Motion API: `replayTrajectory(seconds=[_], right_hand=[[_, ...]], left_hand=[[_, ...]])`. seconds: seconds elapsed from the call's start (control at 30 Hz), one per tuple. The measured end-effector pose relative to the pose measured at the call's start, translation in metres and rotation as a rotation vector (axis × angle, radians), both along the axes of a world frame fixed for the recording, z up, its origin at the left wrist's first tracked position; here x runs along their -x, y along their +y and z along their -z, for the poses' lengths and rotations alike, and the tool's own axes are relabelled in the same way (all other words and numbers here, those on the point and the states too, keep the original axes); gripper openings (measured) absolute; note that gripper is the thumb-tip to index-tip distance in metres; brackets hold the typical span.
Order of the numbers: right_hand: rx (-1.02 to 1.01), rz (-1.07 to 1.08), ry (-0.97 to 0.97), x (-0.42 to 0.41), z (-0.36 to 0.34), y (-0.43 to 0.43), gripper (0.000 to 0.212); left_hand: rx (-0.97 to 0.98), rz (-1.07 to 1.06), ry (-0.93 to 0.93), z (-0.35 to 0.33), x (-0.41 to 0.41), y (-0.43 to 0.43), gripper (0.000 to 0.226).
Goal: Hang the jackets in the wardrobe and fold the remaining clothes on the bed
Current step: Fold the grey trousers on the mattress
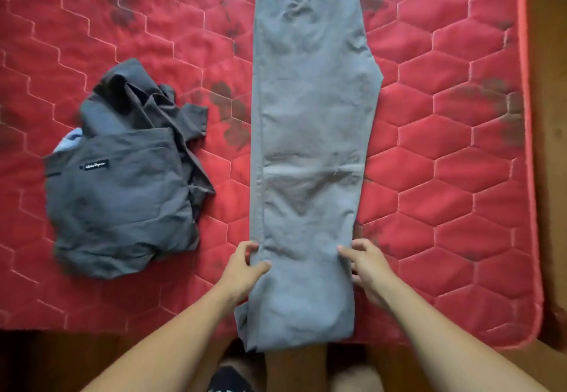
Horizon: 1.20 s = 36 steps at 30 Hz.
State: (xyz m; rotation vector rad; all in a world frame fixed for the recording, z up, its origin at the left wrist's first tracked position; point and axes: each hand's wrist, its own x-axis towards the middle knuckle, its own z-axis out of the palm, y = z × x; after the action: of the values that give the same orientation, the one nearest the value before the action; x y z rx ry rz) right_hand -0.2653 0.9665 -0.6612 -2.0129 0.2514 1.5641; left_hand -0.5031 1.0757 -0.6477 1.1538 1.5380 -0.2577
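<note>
Grey trousers (310,134): matt woven cloth, lightly creased. Dark grey garment pile (122,189): matt cloth, crumpled, with a small black sewn label (96,165). Red mattress (445,134): quilted fabric, hexagon stitching, slight sheen, dark stains. Floor looks like brown wood.

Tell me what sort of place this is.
Most likely a bedroom at home. A bare red quilted mattress serves as the work surface, grey trousers lie stretched along it, and a heap of dark grey clothes lies beside them.
</note>
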Motion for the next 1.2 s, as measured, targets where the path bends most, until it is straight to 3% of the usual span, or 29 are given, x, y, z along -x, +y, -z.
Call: replayTrajectory(seconds=[0.17, 0.27, 0.43, 0.57, 0.63, 0.7, 0.8, 0.87, 0.93, 1.0, 1.07, 1.13, 1.2], right_hand=[[-0.114, 0.121, 0.057, 0.035, -0.002, -0.019, 0.025], [-0.125, 0.018, 0.06, 0.044, -0.004, -0.038, 0.013], [-0.126, -0.197, 0.136, 0.051, -0.009, -0.071, 0.015], [-0.299, -0.302, 0.046, 0.055, -0.023, -0.07, 0.006], [-0.376, -0.298, 0.07, 0.06, -0.032, -0.071, 0.021], [-0.367, -0.288, 0.149, 0.063, -0.039, -0.079, 0.034], [-0.299, -0.266, 0.273, 0.063, -0.045, -0.095, 0.032], [-0.266, -0.225, 0.293, 0.061, -0.05, -0.099, 0.036], [-0.28, -0.066, 0.391, 0.059, -0.058, -0.098, 0.046], [-0.344, 0.087, 0.479, 0.052, -0.064, -0.098, 0.051], [-0.426, 0.192, 0.54, 0.046, -0.067, -0.104, 0.051], [-0.456, 0.229, 0.607, 0.046, -0.069, -0.119, 0.051], [-0.379, 0.174, 0.631, 0.057, -0.067, -0.14, 0.05]], left_hand=[[-0.017, -0.14, -0.021, 0.007, 0.009, -0.024, 0.037], [0.078, -0.074, -0.026, 0.005, 0.021, -0.036, 0.033], [0.17, 0.031, -0.078, 0.004, 0.04, -0.056, 0.029], [-0.102, 0.047, -0.2, -0.002, 0.034, -0.073, 0.029], [-0.196, -0.008, -0.264, -0.009, 0.034, -0.084, 0.032], [-0.244, -0.034, -0.301, -0.016, 0.037, -0.095, 0.033], [-0.279, -0.098, -0.315, -0.023, 0.044, -0.112, 0.034], [-0.223, -0.096, -0.254, -0.025, 0.048, -0.118, 0.034], [-0.027, -0.11, -0.267, -0.03, 0.051, -0.121, 0.036], [0.128, -0.211, -0.379, -0.037, 0.052, -0.119, 0.041], [0.165, -0.358, -0.525, -0.046, 0.055, -0.115, 0.046], [0.212, -0.381, -0.616, -0.052, 0.058, -0.115, 0.046], [0.253, -0.297, -0.587, -0.051, 0.062, -0.127, 0.05]])
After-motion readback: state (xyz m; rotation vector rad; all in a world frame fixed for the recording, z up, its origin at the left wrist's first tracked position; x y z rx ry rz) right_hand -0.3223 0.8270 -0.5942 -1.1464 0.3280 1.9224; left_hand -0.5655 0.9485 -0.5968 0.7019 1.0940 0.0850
